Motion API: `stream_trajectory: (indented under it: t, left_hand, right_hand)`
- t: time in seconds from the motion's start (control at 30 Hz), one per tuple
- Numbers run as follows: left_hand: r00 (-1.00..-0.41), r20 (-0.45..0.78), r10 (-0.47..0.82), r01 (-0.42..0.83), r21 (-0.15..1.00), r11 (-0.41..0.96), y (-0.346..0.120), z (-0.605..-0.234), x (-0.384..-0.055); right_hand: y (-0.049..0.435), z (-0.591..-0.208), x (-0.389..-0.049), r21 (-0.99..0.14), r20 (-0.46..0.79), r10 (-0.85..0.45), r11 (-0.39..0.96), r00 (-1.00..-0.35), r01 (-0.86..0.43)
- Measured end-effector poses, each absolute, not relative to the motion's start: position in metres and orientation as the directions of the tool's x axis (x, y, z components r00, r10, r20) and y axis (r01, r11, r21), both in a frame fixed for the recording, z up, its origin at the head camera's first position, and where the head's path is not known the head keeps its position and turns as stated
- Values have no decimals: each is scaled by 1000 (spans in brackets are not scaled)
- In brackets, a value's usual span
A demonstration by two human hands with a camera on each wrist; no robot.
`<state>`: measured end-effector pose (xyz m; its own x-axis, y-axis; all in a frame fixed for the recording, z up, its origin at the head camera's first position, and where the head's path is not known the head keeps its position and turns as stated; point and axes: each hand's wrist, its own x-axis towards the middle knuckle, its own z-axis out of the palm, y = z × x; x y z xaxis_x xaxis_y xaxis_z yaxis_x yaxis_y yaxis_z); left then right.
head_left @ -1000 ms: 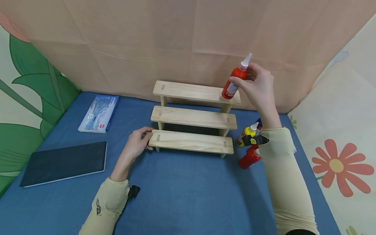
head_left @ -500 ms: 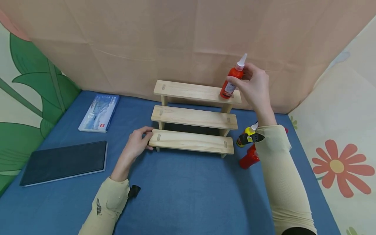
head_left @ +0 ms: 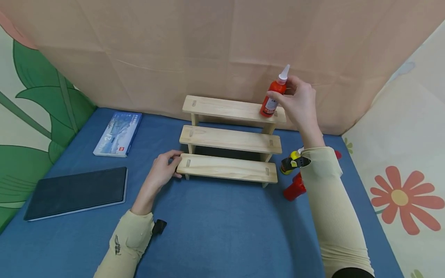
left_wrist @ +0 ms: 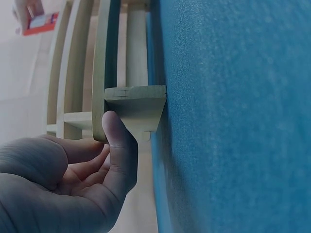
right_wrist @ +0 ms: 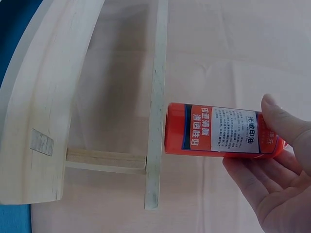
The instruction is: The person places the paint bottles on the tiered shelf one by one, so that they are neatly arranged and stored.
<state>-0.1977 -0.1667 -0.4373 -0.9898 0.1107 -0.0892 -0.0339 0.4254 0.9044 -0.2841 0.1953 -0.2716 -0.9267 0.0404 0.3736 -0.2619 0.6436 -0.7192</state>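
In the head view a three-tier wooden display stand (head_left: 229, 139) stands on the blue cloth. My right hand (head_left: 301, 104) grips a red ink bottle (head_left: 270, 105) with a white pointed cap, thumb on one side and fingers on the other. The bottle's base is right at the top shelf, near its right end; the right wrist view shows the red bottle (right_wrist: 223, 130) upright to that shelf, its printed label visible. My left hand (head_left: 161, 168) pinches the left end of the lowest shelf; in the left wrist view the thumb (left_wrist: 116, 131) presses its edge.
Right of the stand, partly behind the right sleeve, are a yellow bottle (head_left: 287, 164) and a red bottle (head_left: 294, 188). A blue-and-white box (head_left: 117, 134) and a dark flat tablet-like slab (head_left: 76, 193) lie to the left. A beige cloth (head_left: 208, 50) hangs behind the stand.
My right hand has moved slightly left with the red ink bottle, which now stands a little more upright at the top shelf. My left hand keeps its place on the lowest shelf.
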Motion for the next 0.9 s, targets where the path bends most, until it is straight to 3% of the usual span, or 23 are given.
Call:
stream_trajectory:
  t: [0.9]
  left_hand:
    - [-990,-93,110,-37,902,429,-168,-436,-198]
  right_hand:
    - [194,-278,-289,-707,370,1,649,-929,-281]
